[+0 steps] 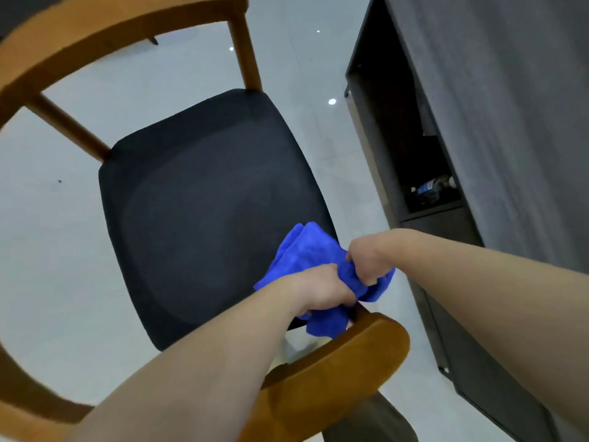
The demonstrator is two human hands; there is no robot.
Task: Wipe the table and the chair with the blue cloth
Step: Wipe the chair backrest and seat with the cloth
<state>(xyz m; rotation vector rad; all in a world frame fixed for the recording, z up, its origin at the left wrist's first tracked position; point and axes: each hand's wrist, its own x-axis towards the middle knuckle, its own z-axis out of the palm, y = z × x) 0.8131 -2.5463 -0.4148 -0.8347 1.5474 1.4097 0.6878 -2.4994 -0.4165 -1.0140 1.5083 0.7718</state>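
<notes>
A chair (204,199) with a curved wooden frame and a dark padded seat filled the left and middle of the view, standing on a pale tiled floor (57,218). Its rounded wooden rail swept from the upper left down and round to the near edge, with 2 slanted posts joining it to the seat at the far side.

Near the seat's front right corner the blue cloth (301,250) lay bunched, partly on the seat and partly hanging over the wooden rail just below it. The left hand (318,290) reached in from the lower left and gripped the cloth's near part, its fingers curled round the fabric. Just to its right, the right hand (366,261) came in from the lower right and clutched the cloth's right end in a closed fist, fabric showing below the knuckles. The 2 hands were close together, with cloth between them.

On the right stood a dark cabinet (478,106) with an open shelf; small items lay in it, too blurred to identify.
</notes>
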